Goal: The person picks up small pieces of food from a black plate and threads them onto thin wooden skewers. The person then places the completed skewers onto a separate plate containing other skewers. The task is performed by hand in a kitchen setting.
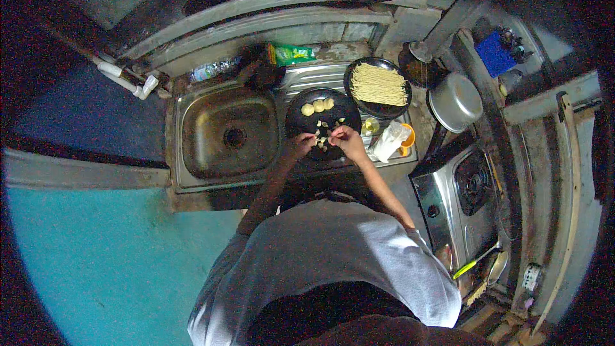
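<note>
Both my hands are over a round black plate [299, 114] on the ridged drainboard. My left hand [301, 143] has its fingertips pinched at the plate's lower part, on a small pale piece of dough. Close beside it, my right hand [347, 141] has its fingers bent together; whether they hold something is too small to tell. Several small pale dough pieces [322, 142] lie between and above the fingertips. Three pale dough balls [318, 105] rest in a row on the plate's upper part. Another black plate [408, 98] at the upper right bears a layer of pale noodle-like strands [378, 84].
A steel sink [230, 137] is at the left. Right of the plate stand a small glass with yellowish liquid [371, 126], a white plastic bag [390, 141] and an orange cup [408, 135]. Farther right are a metal pot [455, 102] and a gas stove [461, 202]. A green packet [293, 55] lies behind.
</note>
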Motion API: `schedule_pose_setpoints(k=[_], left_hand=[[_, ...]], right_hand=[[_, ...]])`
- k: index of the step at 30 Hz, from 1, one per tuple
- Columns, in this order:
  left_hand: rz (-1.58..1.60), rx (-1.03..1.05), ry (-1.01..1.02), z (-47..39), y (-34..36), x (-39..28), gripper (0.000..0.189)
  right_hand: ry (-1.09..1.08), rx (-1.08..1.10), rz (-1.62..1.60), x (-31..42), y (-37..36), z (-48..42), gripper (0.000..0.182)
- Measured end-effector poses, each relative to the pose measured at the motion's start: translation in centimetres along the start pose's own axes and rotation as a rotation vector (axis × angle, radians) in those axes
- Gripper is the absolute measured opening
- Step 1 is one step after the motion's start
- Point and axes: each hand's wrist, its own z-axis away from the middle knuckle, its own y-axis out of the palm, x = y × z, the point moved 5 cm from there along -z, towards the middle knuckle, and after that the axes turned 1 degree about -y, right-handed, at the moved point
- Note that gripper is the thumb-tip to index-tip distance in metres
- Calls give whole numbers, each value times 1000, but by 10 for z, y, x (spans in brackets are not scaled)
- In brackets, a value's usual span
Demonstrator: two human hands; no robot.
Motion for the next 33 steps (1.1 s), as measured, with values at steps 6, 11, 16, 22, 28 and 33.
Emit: schedule_pose_setpoints(k=[6, 11, 16, 22, 28, 33], left_hand=[[-416, -179, 670, 34, 20, -98, 26], [-298, 66, 424, 31, 24, -103, 23], [-122, 171, 233, 41, 30, -128, 20], [-53, 175, 122, 44, 35, -130, 20], [-43, 176, 188, 47, 36, -135, 23], [15, 177, -38, 47, 37, -126, 23]], right_hand=[[89, 177, -312, 65, 8, 20, 20], [129, 128, -316, 66, 3, 19, 20], [240, 84, -303, 68, -6, 23, 21], [275, 68, -409, 73, -4, 26, 25], [367, 19, -637, 63, -1, 25, 26], [458, 66, -682, 55, 2, 27, 23]])
